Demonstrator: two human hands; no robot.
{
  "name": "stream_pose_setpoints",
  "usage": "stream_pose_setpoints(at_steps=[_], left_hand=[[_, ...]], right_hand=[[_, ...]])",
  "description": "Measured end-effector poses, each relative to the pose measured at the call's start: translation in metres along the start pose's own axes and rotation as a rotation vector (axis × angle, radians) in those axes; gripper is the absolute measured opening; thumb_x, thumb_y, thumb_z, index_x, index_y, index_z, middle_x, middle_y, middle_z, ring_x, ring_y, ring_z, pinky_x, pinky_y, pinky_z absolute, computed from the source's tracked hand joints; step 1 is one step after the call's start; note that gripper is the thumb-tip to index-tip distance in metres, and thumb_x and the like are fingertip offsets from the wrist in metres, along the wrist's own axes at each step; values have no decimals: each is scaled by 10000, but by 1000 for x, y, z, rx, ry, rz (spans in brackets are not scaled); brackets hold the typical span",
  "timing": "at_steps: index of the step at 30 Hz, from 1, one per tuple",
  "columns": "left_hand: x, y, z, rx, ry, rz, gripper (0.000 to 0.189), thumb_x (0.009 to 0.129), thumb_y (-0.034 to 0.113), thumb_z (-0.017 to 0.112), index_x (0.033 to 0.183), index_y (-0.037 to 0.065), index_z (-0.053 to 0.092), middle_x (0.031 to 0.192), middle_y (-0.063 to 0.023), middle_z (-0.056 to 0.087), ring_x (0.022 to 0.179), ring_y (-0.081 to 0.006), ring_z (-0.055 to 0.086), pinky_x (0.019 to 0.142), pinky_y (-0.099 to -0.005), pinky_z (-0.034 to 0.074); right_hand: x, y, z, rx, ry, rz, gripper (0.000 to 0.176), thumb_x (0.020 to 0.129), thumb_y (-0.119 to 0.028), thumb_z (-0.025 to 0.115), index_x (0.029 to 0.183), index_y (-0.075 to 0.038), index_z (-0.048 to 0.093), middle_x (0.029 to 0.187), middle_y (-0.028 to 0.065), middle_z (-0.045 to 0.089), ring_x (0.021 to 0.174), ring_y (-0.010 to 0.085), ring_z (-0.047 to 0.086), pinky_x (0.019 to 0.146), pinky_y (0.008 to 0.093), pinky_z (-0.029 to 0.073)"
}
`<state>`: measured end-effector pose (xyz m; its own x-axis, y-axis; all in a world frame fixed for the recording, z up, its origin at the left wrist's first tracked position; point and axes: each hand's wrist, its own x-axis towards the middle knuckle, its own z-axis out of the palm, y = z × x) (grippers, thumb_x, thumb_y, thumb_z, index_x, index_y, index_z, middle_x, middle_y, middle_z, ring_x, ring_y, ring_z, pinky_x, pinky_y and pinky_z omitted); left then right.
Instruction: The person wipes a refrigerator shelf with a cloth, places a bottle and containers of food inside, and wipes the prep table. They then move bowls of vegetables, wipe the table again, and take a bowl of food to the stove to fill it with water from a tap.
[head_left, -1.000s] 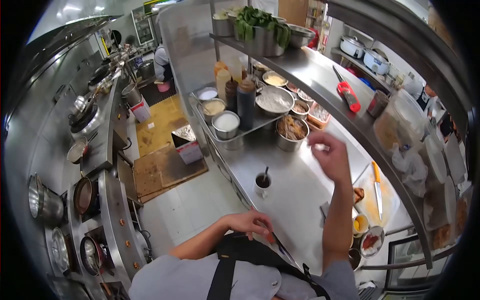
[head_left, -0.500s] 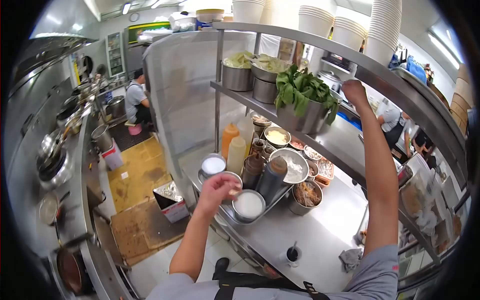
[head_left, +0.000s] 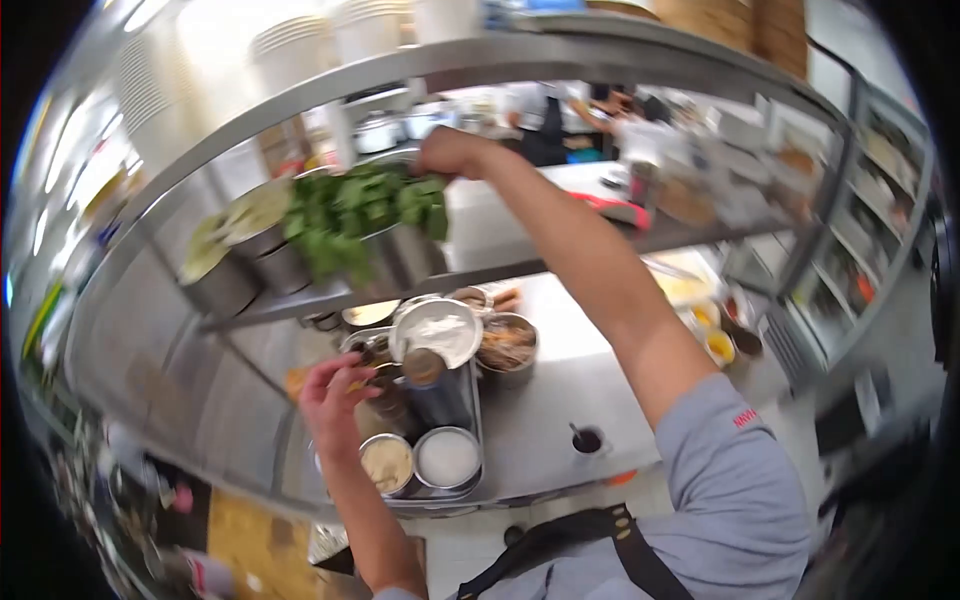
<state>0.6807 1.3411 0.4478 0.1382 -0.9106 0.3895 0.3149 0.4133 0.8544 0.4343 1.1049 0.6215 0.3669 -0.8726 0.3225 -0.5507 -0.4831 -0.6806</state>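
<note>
My right hand [head_left: 452, 153] is up at the shelf, closed at the back edge of the metal pot [head_left: 402, 258] of leafy greens [head_left: 365, 210]. What its fingers hold is hidden. My left hand [head_left: 333, 400] hovers low on the left, fingers loosely bent and apart, with nothing clear in them. It is beside dark squeeze bottles [head_left: 437, 392] on a metal tray [head_left: 474, 420]. Near its wrist stand a container of pale yellow paste [head_left: 387, 464] and a container of white granules [head_left: 447, 458]. Behind the bottles sits a bowl of white powder [head_left: 437, 332].
Pots of pale cut leaves [head_left: 258, 212] share the metal shelf [head_left: 490, 268]. A pot of brown shreds [head_left: 507, 347] and a small cup of dark liquid [head_left: 587, 440] stand on the steel counter [head_left: 565, 370]. Stacked white tubs [head_left: 290, 50] are overhead. Co-workers [head_left: 640, 130] are beyond the shelf.
The view has swung right. My right hand has come down from above the shelf to the back of the greens pot. My left hand has gone from over the containers to beside the bottles, its fingers loosened.
</note>
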Motion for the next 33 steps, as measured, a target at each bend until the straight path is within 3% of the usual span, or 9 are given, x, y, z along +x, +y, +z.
stream_pose_setpoints(at_steps=[10,12,14,15,18,21,28,32,33], left_hand=[[-35,-12,4,106,-64,-7,188,868,70,494,1027,-25,528,1040,-143,571,813,-208,611,570,-284,533],[-48,-14,2,125,-41,-21,184,868,73,494,1020,-23,535,1041,-133,567,816,-197,608,570,-278,530],[-62,-14,6,361,90,-48,189,864,83,507,1016,-24,541,1020,-117,571,823,-183,606,567,-259,518],[-68,-15,17,383,93,-55,194,854,95,527,1009,-19,553,982,-103,580,808,-165,608,564,-246,505],[-75,-26,67,472,57,-161,175,830,121,568,958,4,590,924,-87,610,772,-156,617,589,-257,500],[-75,-47,115,323,-92,-225,154,808,109,609,924,8,594,850,-67,621,755,-153,622,607,-257,505],[-86,-41,124,391,-281,-291,120,816,50,605,924,8,572,829,-37,596,756,-146,618,597,-242,492],[-84,-14,54,439,-82,-167,106,802,34,608,902,13,583,929,-61,577,778,-142,607,616,-254,507],[-80,-2,34,512,-37,-81,104,796,32,610,896,15,587,980,-72,566,790,-144,603,625,-263,514]], right_hand=[[-312,81,-146,18,382,189,183,804,-143,536,661,-29,538,623,-34,459,593,43,422,535,242,373],[-398,105,-144,-118,477,235,173,807,-116,515,648,-50,503,616,-29,441,618,59,383,542,258,345],[-470,141,-128,-298,473,624,151,757,-120,554,646,-45,483,588,-29,425,583,75,373,531,273,349],[-507,168,-116,-225,497,640,154,655,-97,631,610,-35,498,570,2,452,561,81,418,508,273,362],[-592,254,-59,30,560,728,118,653,-61,624,621,-37,512,580,12,499,551,114,463,487,295,378],[-618,302,-9,28,582,865,156,646,-114,607,621,9,514,565,103,500,520,172,449,488,363,374],[-624,377,31,28,463,941,145,649,-55,631,671,-15,493,606,44,495,525,140,470,499,304,408],[-575,284,-22,24,315,1010,232,749,-131,641,902,-28,500,697,40,530,564,114,531,468,232,433],[-544,238,-37,148,391,833,247,745,-95,635,939,-11,506,709,54,559,575,118,539,501,235,435]])
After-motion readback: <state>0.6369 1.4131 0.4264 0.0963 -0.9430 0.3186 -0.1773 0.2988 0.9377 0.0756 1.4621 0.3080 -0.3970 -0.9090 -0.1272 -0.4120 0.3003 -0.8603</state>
